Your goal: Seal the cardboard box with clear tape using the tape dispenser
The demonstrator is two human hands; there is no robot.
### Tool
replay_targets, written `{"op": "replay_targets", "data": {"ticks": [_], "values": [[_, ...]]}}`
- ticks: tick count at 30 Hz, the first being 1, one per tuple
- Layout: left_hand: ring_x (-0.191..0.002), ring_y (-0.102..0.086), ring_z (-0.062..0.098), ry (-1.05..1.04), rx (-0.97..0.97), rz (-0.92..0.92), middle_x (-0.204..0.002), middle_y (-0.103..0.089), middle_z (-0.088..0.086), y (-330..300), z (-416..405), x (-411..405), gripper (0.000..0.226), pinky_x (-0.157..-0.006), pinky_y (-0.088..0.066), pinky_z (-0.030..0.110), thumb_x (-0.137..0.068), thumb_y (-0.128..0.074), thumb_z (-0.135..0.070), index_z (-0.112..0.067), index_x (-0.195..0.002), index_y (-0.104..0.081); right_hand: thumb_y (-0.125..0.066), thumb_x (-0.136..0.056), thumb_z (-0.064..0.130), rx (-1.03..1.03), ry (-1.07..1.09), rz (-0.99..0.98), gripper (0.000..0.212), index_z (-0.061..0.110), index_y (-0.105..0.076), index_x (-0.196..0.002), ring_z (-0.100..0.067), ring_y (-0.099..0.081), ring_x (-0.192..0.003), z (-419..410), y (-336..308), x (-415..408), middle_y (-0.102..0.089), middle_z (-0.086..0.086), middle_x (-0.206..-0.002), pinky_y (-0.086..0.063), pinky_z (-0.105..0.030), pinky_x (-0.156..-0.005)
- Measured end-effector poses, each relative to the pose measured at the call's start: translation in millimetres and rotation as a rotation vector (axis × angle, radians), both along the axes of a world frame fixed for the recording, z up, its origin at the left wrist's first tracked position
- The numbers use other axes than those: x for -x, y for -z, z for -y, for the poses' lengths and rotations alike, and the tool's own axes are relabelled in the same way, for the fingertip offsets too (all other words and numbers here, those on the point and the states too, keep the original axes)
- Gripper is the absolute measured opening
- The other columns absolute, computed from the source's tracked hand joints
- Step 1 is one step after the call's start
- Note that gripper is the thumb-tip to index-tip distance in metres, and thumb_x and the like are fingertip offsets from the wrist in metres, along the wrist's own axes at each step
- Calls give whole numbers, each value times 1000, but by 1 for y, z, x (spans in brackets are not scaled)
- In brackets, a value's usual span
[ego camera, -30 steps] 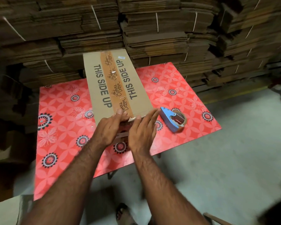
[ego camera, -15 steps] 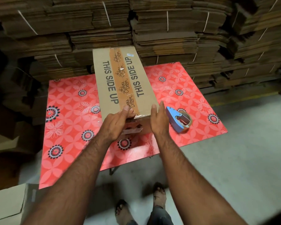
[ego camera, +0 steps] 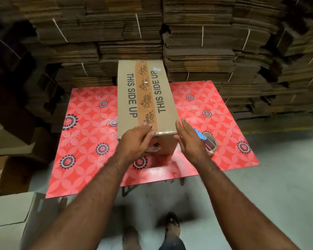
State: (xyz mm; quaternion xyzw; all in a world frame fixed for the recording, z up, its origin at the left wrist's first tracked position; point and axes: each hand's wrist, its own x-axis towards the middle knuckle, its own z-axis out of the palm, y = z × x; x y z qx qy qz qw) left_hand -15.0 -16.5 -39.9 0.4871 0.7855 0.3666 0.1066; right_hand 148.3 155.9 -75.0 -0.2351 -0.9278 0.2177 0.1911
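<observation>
While my left hand (ego camera: 135,141) presses flat-fingered on the taped brown cardboard box (ego camera: 146,98), my right hand (ego camera: 190,139), fingers together, flanks its corner.

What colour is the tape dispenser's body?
Blue, seen in the head view: tape dispenser, partly behind the right hand.

One cardboard box (ego camera: 145,98) stands on one red flower-patterned table (ego camera: 90,141), with "THIS SIDE UP" printed twice on its top and one strip of printed orange tape (ego camera: 144,94) down the middle. One blue tape dispenser (ego camera: 205,141) lies on the table. Two hands are at the box, the left hand (ego camera: 135,143) and the right hand (ego camera: 190,141), and two feet (ego camera: 172,224) show below. Behind are perhaps a dozen strapped bundles of flattened cartons (ego camera: 130,29); the stacks blur together.
</observation>
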Motion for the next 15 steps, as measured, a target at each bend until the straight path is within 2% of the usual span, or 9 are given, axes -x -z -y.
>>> {"op": "replay_targets", "data": {"ticks": [2, 4, 6, 8, 11, 15], "values": [[-113, -66, 26, -27, -55, -185, -116, -73, 9, -1, -15, -16, 26, -104, -48, 38, -91, -65, -28, -11, -108, -75, -46, -99, 27, -159, -115, 64, 49, -2, -49, -139, -39, -40, -138, -9, -1, 3, -46, -22, -147, -36, -48, -113], [-116, -64, 30, -16, -20, -282, -121, -70, 13, 2, -35, -29, 31, -107, -38, 37, -85, -75, -17, -7, -114, -73, -36, -94, 18, -204, -180, 108, 48, -7, -57, -130, -45, -50, -129, -11, -5, 7, -54, -26, -137, -45, -57, -102], [-118, -63, 34, 14, 32, -343, -124, -68, 15, 8, -48, -35, 40, -109, -31, 42, -80, -79, -13, -5, -118, -70, -28, -84, 7, -200, -184, 135, 57, -5, -57, -131, -43, -53, -126, -15, -3, 4, -54, -24, -137, -48, -60, -97], [-121, -62, 32, 20, 96, -430, -129, -66, 14, 15, -50, -39, 58, -110, -29, 44, -68, -85, -7, -4, -123, -68, -33, -74, -4, -215, -189, 134, 65, -1, -54, -135, -38, -52, -129, -20, 3, -1, -52, -20, -141, -48, -59, -98], [-131, -54, 27, 18, 144, -485, -140, -58, 11, 23, -42, -37, 85, -117, -26, 39, -56, -90, -3, -7, -135, -59, -53, -64, -20, -237, -206, 119, 79, 3, -52, -139, -32, -50, -132, -27, 9, 1, -51, -16, -144, -44, -52, -105], [-134, -51, 24, -74, 146, -521, -144, -53, 10, 31, -16, -22, 80, -116, -30, 38, -67, -87, -4, -10, -139, -55, -54, -64, -23, -276, -245, 102, 84, 5, -49, -143, -28, -45, -137, -33, 12, 0, -48, -13, -147, -30, -39, -116]]}}
